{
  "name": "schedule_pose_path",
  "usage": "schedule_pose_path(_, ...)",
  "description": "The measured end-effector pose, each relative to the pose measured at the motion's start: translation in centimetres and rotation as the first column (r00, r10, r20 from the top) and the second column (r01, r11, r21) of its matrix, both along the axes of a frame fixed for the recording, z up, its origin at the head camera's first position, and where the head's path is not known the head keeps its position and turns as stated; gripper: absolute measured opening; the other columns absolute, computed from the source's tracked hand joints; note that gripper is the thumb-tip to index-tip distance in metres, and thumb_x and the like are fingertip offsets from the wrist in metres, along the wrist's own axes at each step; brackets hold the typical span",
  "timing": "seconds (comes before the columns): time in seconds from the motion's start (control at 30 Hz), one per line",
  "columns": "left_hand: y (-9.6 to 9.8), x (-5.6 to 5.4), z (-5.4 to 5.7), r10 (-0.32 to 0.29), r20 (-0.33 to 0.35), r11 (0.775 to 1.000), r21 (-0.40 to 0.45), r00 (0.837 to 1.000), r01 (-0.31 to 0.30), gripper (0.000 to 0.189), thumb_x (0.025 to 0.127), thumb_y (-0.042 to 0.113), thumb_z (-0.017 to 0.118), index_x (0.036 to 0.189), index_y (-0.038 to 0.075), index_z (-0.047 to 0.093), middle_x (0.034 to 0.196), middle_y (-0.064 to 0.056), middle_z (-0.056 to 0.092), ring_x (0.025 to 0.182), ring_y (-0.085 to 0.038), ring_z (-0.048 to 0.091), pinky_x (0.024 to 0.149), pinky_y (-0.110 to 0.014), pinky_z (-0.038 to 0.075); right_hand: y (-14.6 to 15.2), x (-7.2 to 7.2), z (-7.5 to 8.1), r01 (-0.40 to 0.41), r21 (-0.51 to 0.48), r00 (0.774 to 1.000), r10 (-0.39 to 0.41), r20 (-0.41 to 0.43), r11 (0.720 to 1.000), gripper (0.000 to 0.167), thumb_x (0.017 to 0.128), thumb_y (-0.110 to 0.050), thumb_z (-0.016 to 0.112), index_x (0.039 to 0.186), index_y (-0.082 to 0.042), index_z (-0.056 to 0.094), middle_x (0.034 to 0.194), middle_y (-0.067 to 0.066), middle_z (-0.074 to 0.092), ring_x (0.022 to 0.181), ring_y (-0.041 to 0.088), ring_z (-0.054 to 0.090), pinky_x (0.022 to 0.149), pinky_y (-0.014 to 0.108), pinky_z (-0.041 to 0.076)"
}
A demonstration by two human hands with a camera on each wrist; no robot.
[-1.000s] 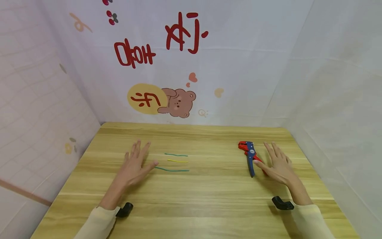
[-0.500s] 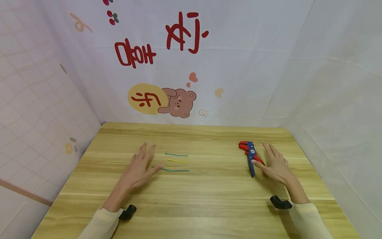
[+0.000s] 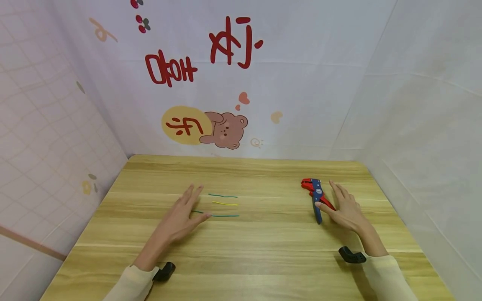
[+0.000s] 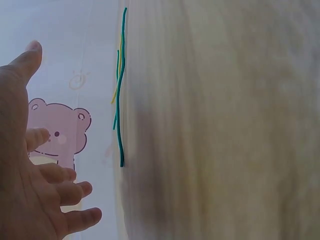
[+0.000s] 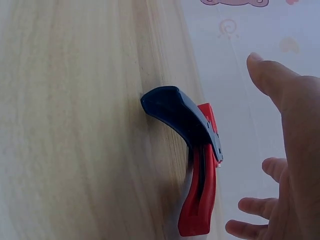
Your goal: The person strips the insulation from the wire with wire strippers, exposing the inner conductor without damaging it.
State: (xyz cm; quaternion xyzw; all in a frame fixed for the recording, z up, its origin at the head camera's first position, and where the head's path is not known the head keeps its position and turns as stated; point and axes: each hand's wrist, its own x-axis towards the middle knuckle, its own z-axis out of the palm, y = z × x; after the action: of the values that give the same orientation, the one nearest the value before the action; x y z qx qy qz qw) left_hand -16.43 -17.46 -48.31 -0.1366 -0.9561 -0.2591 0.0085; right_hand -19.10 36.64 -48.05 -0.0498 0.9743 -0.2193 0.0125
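Left of the table's middle lie a short green wire [image 3: 223, 195], a yellow wire [image 3: 226, 203] and a longer green wire [image 3: 226, 215], roughly parallel. My left hand [image 3: 180, 218] hovers over the long green wire's left end with fingers spread, holding nothing; its thumb hides part of that wire. In the left wrist view the long green wire [image 4: 120, 90] shows apart from the fingers. A red and blue wire stripper [image 3: 317, 195] lies on the right. Beside its handles is my right hand [image 3: 348, 212], fingers extended and holding nothing, the thumb over the blue handle [image 5: 175, 112].
A wood-grain table [image 3: 271, 251] carries everything. White cloth printed with red characters and a bear [image 3: 227, 129] hangs behind it, and cloth walls stand at both sides. Black wrist mounts [image 3: 164, 271] stick out from both sleeves.
My left hand has shifted rightward and slightly nearer, toward the wires. The right hand has drifted a little left toward the wire stripper. Wires and tool stay where they were.
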Motion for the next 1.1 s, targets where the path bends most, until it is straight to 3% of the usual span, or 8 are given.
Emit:
schedule_pose_path(0.23,0.5,0.5,-0.1,-0.011,0.005,1.000,0.023,1.000,0.011,0.091,0.091,0.077,0.052,0.164,0.041,0.011,0.171,-0.010,0.020,0.147,-0.047,0.039,0.111,-0.069,0.036,-0.2,-0.3,-0.3,-0.001,-0.028,1.000,0.002,0.018,1.000,0.101,0.097,-0.062,0.058,0.166,-0.016,0.001,0.162,0.036,0.017,0.142,0.064,0.021,0.104,0.081,0.024)
schedule_pose_path(0.53,1.2,0.7,0.1,-0.026,-0.006,0.998,0.062,1.000,0.027,0.088,0.091,0.075,0.056,0.163,0.036,0.023,0.164,-0.008,0.039,0.141,-0.042,0.049,0.109,-0.062,0.043,-0.3,-0.5,-0.7,0.028,-0.029,0.999,-0.027,0.039,0.999,0.103,0.096,-0.064,0.059,0.165,-0.008,0.007,0.158,0.040,0.021,0.140,0.063,0.024,0.103,0.081,0.027)
schedule_pose_path(0.7,1.7,0.7,0.0,-0.017,0.011,0.998,0.067,1.000,0.017,0.085,0.092,0.070,0.060,0.162,0.037,0.025,0.159,-0.008,0.047,0.139,-0.041,0.052,0.108,-0.062,0.044,-0.4,-0.6,-0.9,0.034,-0.004,0.999,-0.034,0.036,0.999,0.103,0.095,-0.065,0.059,0.165,-0.006,0.009,0.156,0.041,0.024,0.138,0.063,0.026,0.103,0.080,0.029)
schedule_pose_path(0.97,2.4,0.6,-0.4,-0.031,0.007,0.995,0.091,1.000,0.030,0.082,0.091,0.064,0.066,0.158,0.024,0.040,0.149,-0.008,0.058,0.137,-0.037,0.056,0.107,-0.058,0.047,-0.5,-0.6,-1.3,0.036,0.052,0.999,-0.037,0.013,0.998,0.102,0.094,-0.066,0.059,0.164,-0.006,0.016,0.153,0.039,0.029,0.131,0.060,0.032,0.097,0.077,0.034)
schedule_pose_path(1.1,2.6,0.7,-0.4,-0.034,0.006,0.993,0.113,0.999,0.033,0.075,0.092,0.057,0.070,0.154,0.022,0.047,0.144,-0.007,0.062,0.134,-0.033,0.058,0.107,-0.055,0.048,-0.6,-0.5,-1.4,0.043,0.063,0.999,-0.043,0.004,0.997,0.102,0.093,-0.066,0.060,0.163,-0.005,0.019,0.152,0.038,0.030,0.131,0.059,0.032,0.096,0.077,0.035)
